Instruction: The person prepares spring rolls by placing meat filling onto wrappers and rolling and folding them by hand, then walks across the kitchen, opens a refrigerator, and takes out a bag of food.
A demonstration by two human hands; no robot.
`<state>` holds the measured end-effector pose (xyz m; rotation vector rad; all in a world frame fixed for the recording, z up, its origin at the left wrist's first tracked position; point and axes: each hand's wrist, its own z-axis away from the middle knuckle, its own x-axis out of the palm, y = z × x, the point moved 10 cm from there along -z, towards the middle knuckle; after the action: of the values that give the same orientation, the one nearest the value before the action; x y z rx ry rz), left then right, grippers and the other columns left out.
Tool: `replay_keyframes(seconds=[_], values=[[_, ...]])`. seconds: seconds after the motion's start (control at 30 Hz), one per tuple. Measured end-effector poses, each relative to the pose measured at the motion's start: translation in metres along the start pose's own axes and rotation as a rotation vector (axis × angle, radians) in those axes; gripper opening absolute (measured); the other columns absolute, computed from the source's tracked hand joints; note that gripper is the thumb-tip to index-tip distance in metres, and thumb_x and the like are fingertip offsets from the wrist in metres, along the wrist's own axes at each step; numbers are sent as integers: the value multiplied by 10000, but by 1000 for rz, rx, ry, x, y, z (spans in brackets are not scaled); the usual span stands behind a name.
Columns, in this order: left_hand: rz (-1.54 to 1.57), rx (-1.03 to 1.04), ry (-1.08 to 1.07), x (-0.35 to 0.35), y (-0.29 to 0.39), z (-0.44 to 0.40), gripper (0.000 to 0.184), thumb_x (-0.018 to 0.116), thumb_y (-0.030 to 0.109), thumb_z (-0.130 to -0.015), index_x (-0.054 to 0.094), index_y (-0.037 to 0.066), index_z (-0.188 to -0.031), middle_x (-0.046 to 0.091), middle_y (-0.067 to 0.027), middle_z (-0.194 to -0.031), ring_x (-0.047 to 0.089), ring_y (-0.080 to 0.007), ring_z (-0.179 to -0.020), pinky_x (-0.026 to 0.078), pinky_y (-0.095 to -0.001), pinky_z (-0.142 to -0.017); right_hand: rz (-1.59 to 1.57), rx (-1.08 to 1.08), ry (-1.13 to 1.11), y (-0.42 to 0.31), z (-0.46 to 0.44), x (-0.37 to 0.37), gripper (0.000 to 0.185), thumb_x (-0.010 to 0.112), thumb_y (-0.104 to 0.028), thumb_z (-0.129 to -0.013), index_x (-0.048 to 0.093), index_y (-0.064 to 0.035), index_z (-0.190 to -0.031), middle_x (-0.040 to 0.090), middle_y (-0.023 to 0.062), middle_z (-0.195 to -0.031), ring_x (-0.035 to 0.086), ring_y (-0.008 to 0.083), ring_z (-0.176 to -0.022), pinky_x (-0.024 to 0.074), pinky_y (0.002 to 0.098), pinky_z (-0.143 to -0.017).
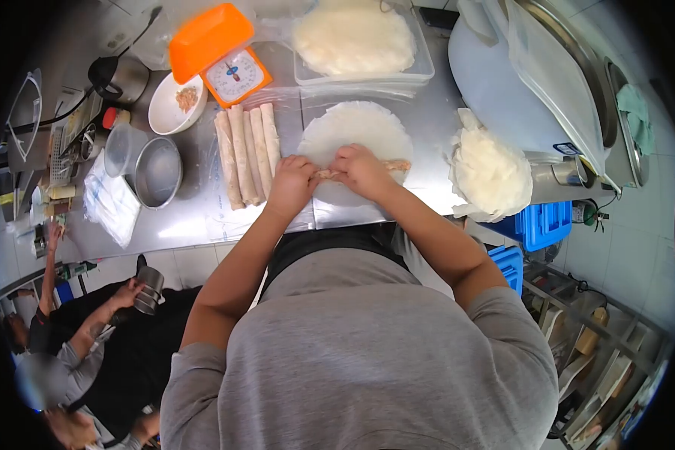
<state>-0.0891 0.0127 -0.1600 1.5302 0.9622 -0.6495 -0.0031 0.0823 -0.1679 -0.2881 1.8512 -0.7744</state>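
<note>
A thin round white wrapper sheet [352, 124] lies on the steel table, with a strip of pinkish minced filling [396, 165] across its lower part. My left hand [292, 184] has its fingers curled onto the strip's left end. Close beside it, my right hand [362, 171] grips the middle of the strip with bent fingers. To the left of my left hand lie several long finished rolls [246, 154] side by side. A crumpled pile of wrapper sheets [491, 171] sits to the right. My fingertips are partly hidden by the hands.
Behind stand an orange kitchen scale [236, 75], a white bowl [165, 105] with some filling, and a clear tub [360, 75] of pale stuff. A metal bowl [158, 172] is at left, a large translucent container [495, 67] at right. Another person holds a metal cup [149, 291] lower left.
</note>
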Motion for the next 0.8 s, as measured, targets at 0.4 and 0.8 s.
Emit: replay_keyframes(seconds=[0.4, 0.8], values=[[106, 238, -24, -24, -8, 12, 334, 733, 209, -763, 684, 74, -1064, 637, -84, -1037, 561, -276, -1038, 391, -412, -961, 6, 330, 263, -14, 26, -54, 336, 778, -141, -686, 714, -86, -1011, 659, 101, -978, 591, 310, -955, 496, 393, -812], [87, 323, -233, 10, 28, 19, 605, 746, 268, -738, 553, 64, -1274, 442, -146, -1385, 412, -320, -1275, 329, -447, -1060, 442, 182, 59, -8, 83, -42, 217, 665, -94, -757, 636, -76, -972, 617, 97, -1010, 579, 309, -961, 474, 404, -850]])
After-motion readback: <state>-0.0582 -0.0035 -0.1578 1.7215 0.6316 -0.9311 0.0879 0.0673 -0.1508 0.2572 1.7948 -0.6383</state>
